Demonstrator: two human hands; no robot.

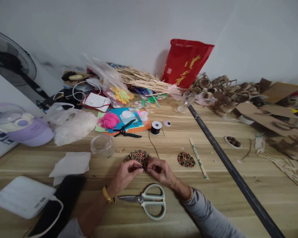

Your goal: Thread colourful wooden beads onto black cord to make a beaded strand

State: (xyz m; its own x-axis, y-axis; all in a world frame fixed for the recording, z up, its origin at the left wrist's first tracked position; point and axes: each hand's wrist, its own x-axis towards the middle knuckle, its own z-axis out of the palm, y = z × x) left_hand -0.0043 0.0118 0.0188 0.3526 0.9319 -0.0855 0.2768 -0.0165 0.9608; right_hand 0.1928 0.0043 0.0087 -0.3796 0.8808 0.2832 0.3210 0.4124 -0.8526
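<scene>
My left hand (125, 177) and my right hand (161, 171) meet at the near edge of a pile of small coloured beads (138, 156) on the wooden table (213, 198). Both hands have their fingers pinched together where they touch; what they pinch is too small to make out. A thin black thread runs from a black thread spool (156, 127) down toward my right hand. A flat round beaded disc (186, 159) lies to the right of my hands. Pale green scissors (146, 200) lie between my wrists.
A clear lid (103, 144), black pliers (126, 131), pink yarn (108, 120), white tissue (71, 164) and a chopstick (198, 158) lie around. A black strip (228, 165) crosses the table. A red bag (186, 62), straw bundle (144, 81) and cardboard pieces (263, 109) crowd the back.
</scene>
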